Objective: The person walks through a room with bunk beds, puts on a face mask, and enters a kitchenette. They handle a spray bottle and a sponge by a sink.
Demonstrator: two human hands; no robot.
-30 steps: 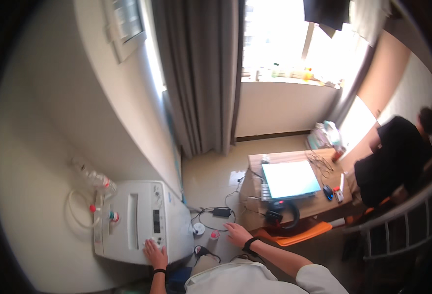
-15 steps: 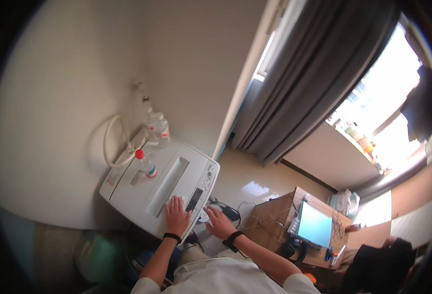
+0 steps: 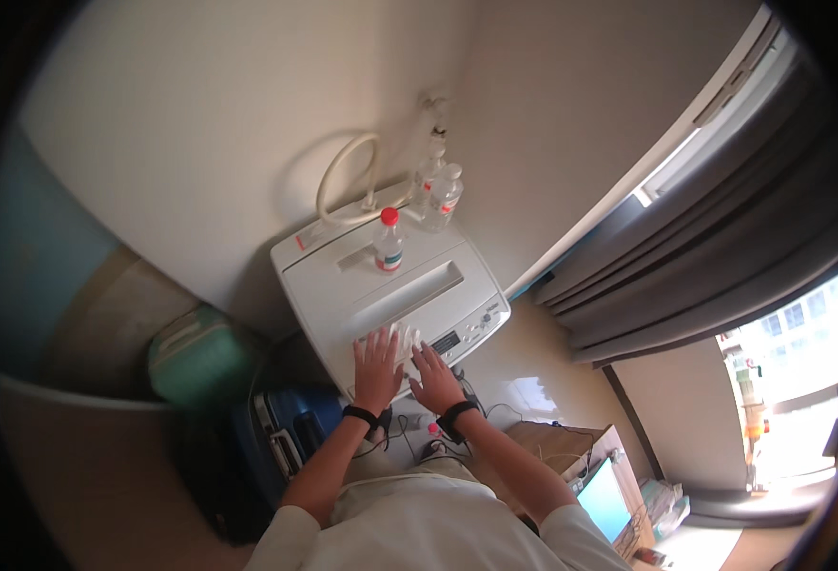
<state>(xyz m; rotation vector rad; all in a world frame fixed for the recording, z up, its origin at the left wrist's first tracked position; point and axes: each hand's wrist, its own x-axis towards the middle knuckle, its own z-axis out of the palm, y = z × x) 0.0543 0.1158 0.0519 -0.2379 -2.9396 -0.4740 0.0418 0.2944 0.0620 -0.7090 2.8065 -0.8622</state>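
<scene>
A white top-loading washing machine [image 3: 329, 309] stands in front of me, with a recessed lid grip and a dark control panel. My left hand [image 3: 377, 373] lies over the near part of its lid, fingers stretched out. My right hand [image 3: 436, 384] is beside it near the control panel, fingers apart. At the fingertips, between both hands, is a white crumpled piece [image 3: 405, 339], perhaps tissue; the fingers hide part of it. A red-capped clear bottle [image 3: 389, 249] stands upright on the lid. Another clear bottle [image 3: 445, 202] stands at the machine's back corner, with a similar one behind it.
A pale hose [image 3: 325, 181] loops up behind the machine near the wall tap. Left of me are a blue suitcase [image 3: 307, 419] and a green container [image 3: 200, 360]. At right stand a wooden desk [image 3: 554, 445] with a screen [image 3: 605, 502], and grey curtains [image 3: 676, 257]. Cables lie on the floor.
My view has turned, so the machine sits further right in it. My right hand has moved from beside the machine's edge to its top, close to my left hand.
</scene>
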